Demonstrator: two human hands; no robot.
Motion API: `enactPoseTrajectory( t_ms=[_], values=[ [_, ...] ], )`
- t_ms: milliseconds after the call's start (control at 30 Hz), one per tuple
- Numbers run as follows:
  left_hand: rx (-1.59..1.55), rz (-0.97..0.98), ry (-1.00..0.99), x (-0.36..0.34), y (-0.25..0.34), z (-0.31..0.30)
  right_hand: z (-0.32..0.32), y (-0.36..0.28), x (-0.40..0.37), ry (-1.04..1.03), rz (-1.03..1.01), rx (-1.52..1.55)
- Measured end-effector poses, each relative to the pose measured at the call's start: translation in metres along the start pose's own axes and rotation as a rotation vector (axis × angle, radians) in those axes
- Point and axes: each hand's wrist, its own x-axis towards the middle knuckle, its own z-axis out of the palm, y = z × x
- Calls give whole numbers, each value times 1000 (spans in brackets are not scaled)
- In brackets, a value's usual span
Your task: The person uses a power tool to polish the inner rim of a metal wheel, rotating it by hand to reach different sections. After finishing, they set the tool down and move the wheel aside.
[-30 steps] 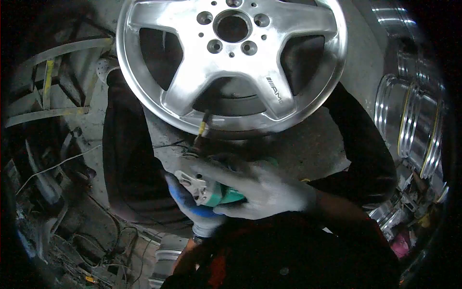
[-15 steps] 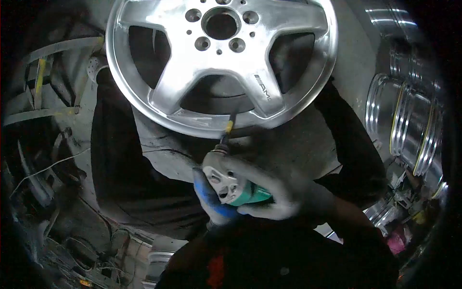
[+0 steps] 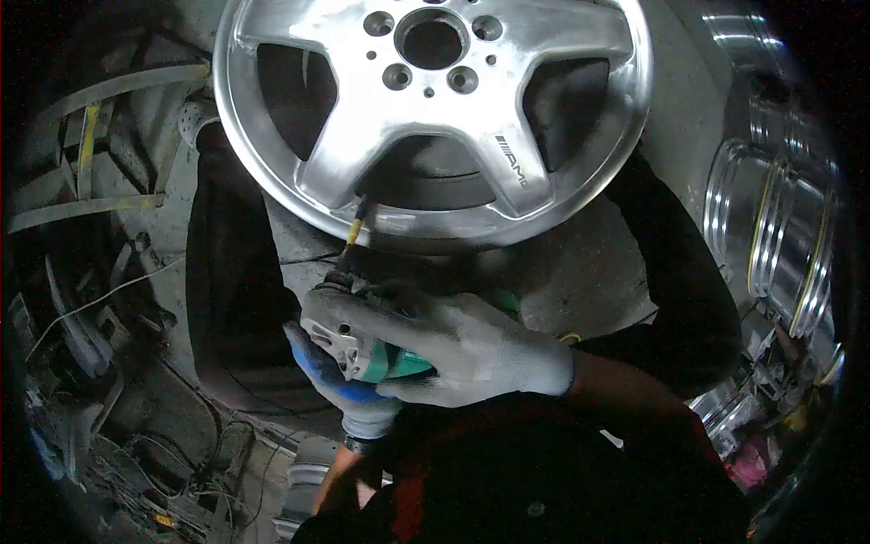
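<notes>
A silver alloy wheel (image 3: 385, 109) with wide spokes and AMG lettering lies face up in front of my knees. My right hand (image 3: 476, 349), in a grey-white glove, is wrapped over the green body of a die grinder (image 3: 399, 361) with a grey metal head. Under and beside that head, my left hand (image 3: 340, 376) closes round the tool in a glove with a blue palm. The grinder's thin shaft (image 3: 354, 231), banded yellow, points up and away from me. Its dark tip is right at the foot of the lower-left spoke, near the rim.
Several polished wheels (image 3: 739, 213) stand on the right, with metal scraps and a pink cloth (image 3: 748, 464) below them. A metal frame (image 3: 136, 86) with a yellow strip stands at left. Cables and dark parts clutter the lower left floor. My bent legs (image 3: 240, 299) flank the wheel.
Both hands have carried the grinder left, so its tip has gone from near the lettered spoke to the lower-left spoke. The whole view has shifted slightly.
</notes>
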Motion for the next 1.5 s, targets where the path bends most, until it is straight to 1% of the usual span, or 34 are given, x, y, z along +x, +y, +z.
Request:
enactPoseTrajectory(
  t_ms=[33, 100, 133, 200, 233, 300, 333, 367, 433, 467, 500, 533, 567, 633, 667, 700, 733, 767, 800, 867, 900, 967, 1000, 1033, 1100, 1133, 1200, 1233, 1300, 1333, 1367, 1433, 1467, 1500],
  values=[
    [-1, 0, -2, -2, -3, -2, 1, 0, 0, 1, 10, 0],
    [266, 46, 101, -4, -10, -3, 0, -3, -4, 2, 23, -7],
    [260, 44, 98, -8, -11, 1, -4, -5, -11, 26, 15, -35],
    [-46, -194, -21, -21, -13, 12, -12, -11, -24, 47, 13, -68],
    [-53, -197, -22, -23, -19, 12, -17, -14, -31, 65, 18, -114],
    [-284, -298, -303, -27, -28, 12, -26, -19, -37, 76, 23, -163],
    [-115, -280, -250, -31, -28, 14, -30, -22, -39, 38, 75, -125],
    [-119, -279, -249, -32, -26, 15, -32, -24, -39, 0, 127, -88],
    [-258, -432, -58, -28, -18, 21, -23, -19, -37, 47, 74, -89],
    [-256, -425, -58, -25, -15, 23, -17, -17, -33, 97, 22, -86],
    [-121, -247, -30, -24, -11, 25, -13, -17, -27, 100, 19, -82],
    [13, -71, -3, -22, -8, 24, -9, -17, -19, 9, 61, -57],
    [19, -70, -5, -18, -5, 18, -6, -16, -13, -83, 103, -32],
    [13, -55, -47, -7, 3, 8, 2, -9, -7, -102, 101, -12],
    [242, 123, 84, -11, -5, 13, 3, -7, -3, -81, 70, 2],
    [241, 123, 78, -12, -5, 12, 4, -7, -3, -61, 38, 14],
    [155, 37, 26, -13, -4, 8, 3, -6, -6, -60, 39, 10],
    [69, -49, -25, -14, -4, 5, 2, -7, -12, 37, -7, -43],
    [66, -51, -26, -16, -9, 4, 1, -8, -19, 132, -52, -97],
    [-199, -199, -159, -23, -24, 4, -10, -14, -38, 104, -4, -132],
    [-204, -200, -158, -29, -37, 0, -14, -16, -45, 76, 41, -162],
    [85, -247, -28, -39, -60, -11, -18, -15, -51, 75, 42, -160],
    [-148, -383, -95, -36, -52, -4, -19, -14, -53, 79, 42, -155],
    [-149, -380, -93, -34, -46, -1, -17, -14, -52, 77, 39, -154],
    [-573, -323, -233, -30, -33, 3, -7, -13, -45, 138, -8, -228],
    [-565, -318, -234, -27, -27, 4, -4, -12, -40, 143, -12, -222],
    [70, 24, -56, -20, -18, 3, 1, -7, -28, -47, 72, -102],
    [74, 25, -58, -16, -15, -2, 7, -5, -21, -42, 71, -99],
    [174, 131, -83, -5, -8, -12, 18, -2, -8, 60, -29, -49],
    [-26, -21, -97, 1, -2, -15, 20, -1, -5, 110, -54, -53],
    [-29, -22, -102, 0, -2, -14, 19, -2, -8, 113, -52, -58],
    [-308, -301, -77, -8, 1, 5, 13, -4, -21, 30, 27, -99],
    [-214, -205, -22, -16, -10, 9, 8, -6, -30, 26, 30, -105],
    [-222, -209, -19, -23, -19, 8, 1, -9, -42, 20, 48, -164]
  ],
)
